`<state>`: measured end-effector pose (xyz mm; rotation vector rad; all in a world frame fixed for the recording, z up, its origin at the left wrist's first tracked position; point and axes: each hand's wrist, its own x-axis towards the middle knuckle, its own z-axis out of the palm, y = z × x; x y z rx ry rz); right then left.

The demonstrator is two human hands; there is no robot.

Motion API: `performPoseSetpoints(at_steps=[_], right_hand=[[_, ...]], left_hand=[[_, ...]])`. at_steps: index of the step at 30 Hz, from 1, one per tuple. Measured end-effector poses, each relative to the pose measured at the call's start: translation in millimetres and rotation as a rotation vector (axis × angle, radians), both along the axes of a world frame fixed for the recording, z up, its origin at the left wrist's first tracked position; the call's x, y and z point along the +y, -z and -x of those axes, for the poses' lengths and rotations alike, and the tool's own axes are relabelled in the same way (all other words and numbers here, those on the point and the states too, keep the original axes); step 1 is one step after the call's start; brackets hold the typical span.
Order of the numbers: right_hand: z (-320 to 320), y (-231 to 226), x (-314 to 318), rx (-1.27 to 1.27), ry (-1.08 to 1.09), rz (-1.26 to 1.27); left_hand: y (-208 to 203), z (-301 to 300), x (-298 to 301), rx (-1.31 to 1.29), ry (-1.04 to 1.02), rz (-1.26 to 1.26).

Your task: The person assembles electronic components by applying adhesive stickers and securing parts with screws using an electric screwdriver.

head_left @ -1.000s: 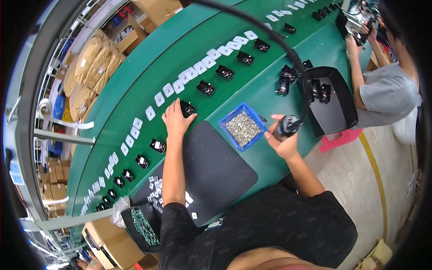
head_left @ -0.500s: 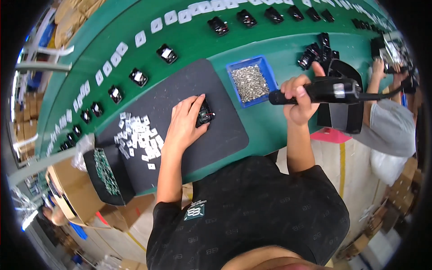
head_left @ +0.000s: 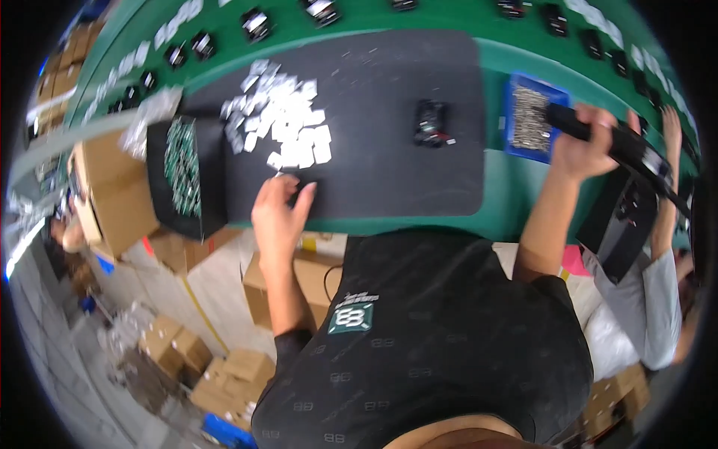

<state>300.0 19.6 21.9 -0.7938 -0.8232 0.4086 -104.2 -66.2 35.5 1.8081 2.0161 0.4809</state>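
My left hand (head_left: 278,217) hovers at the front edge of the dark mat (head_left: 374,112), thumb and fingers apart, just below a scattered heap of small white square pieces (head_left: 288,112). My right hand (head_left: 583,153) grips a black corded electric screwdriver (head_left: 632,146), its front end pointing left over a blue tray (head_left: 529,155) of small metal screws (head_left: 529,123). A small black electronic housing (head_left: 431,123), with a bit of red at its lower corner, lies by itself on the right half of the mat. Neither hand touches it.
To the left stands a black bin (head_left: 212,176) with green circuit boards (head_left: 183,168), beside a cardboard box (head_left: 123,179). More black housings (head_left: 256,25) line the green bench's far side. At right, a co-worker's arm (head_left: 666,217) reaches in near a black bin (head_left: 617,224).
My left hand has let go of the black housing and moved left toward the white pieces. The view has shifted rightward over the body; my right hand still holds the screwdriver.
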Motion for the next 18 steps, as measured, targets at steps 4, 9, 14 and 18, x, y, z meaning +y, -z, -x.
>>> performPoseSetpoints(at_steps=[4,9,14,18], right_hand=[[-26.6,-1.3,-10.9,0.077,-0.084,-0.033],[-45.0,-3.8,-23.9,0.148,-0.276,-0.034],[-27.9,-9.7,-28.9,0.125,-0.156,-0.011],[-17.7,-18.6,-35.2,0.112,-0.152,-0.015]], left_hand=[[18.9,-2.8,-17.5,0.019,-0.002,-0.023],[21.1,-2.8,-23.6,-0.088,-0.06,0.005],[24.7,2.7,-26.1,-0.063,0.003,-0.09],[27.6,2.0,-31.0,0.01,-0.027,-0.171]])
